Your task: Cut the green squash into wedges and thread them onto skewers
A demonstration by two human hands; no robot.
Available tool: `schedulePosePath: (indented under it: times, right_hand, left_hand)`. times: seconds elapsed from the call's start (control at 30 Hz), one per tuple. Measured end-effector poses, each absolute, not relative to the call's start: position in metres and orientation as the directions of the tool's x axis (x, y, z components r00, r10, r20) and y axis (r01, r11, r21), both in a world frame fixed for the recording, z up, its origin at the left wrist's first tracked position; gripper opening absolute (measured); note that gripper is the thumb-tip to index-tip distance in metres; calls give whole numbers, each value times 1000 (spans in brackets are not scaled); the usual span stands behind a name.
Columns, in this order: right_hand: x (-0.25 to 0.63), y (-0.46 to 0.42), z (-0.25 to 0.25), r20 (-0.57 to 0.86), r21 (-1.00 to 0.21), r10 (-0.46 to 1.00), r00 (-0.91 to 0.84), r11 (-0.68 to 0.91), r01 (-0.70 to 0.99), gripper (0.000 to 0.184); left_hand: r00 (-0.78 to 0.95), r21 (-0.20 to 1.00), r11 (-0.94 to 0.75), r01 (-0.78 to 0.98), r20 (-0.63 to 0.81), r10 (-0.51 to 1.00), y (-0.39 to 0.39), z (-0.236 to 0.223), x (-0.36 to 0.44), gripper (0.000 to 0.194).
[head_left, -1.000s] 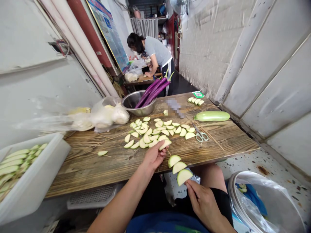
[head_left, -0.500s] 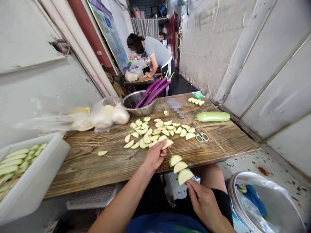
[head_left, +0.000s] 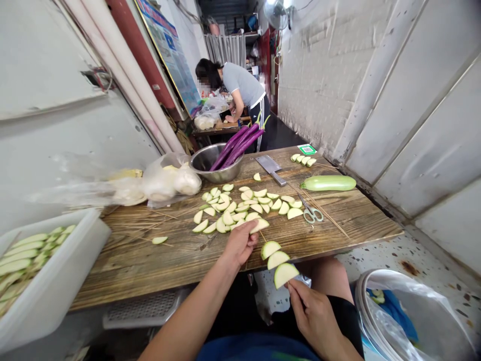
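My left hand (head_left: 240, 244) pinches a half-round zucchini slice (head_left: 259, 225) above the front edge of the table. In my right hand (head_left: 313, 311) is the lower end of a wooden skewer (head_left: 263, 235) that carries three zucchini slices (head_left: 278, 259). The skewer's upper end points at the slice in my left hand; whether it has pierced that slice I cannot tell. Behind my left hand, many loose slices (head_left: 240, 205) lie spread over the wooden table (head_left: 150, 271).
A cleaver (head_left: 269, 164), scissors (head_left: 312, 214) and a whole zucchini (head_left: 328, 182) lie to the right. Purple eggplants (head_left: 240, 145) lean in a steel bowl (head_left: 216, 174). A white bin (head_left: 84, 250) stands left, a lined bucket (head_left: 363, 301) lower right. Another person (head_left: 244, 82) works behind.
Both hands keep nearly the same pose, with the left-hand slice moved very slightly right. The view has tilted a little. No slice has visibly been added to the skewer.
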State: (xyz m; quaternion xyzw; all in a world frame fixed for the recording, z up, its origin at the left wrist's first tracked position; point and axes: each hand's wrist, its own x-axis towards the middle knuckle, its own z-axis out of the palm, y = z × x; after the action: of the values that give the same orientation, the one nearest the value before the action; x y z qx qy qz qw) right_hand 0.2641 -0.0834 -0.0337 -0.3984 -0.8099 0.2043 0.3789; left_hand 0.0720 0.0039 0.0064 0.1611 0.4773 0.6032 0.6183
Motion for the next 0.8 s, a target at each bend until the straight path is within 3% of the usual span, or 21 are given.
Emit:
schedulePosePath:
  times: [0.33,0.8]
  right_hand:
    - [261,-84,-29,483,-637,800,-355,599,484,19]
    - [261,-87,-31,463,-659,816,-347,579,480,19]
  left_hand:
    - [-224,797,165,-581,-352,909,6,7,78,20]
    - [-144,797,266,-542,-401,905,8,8,75,21]
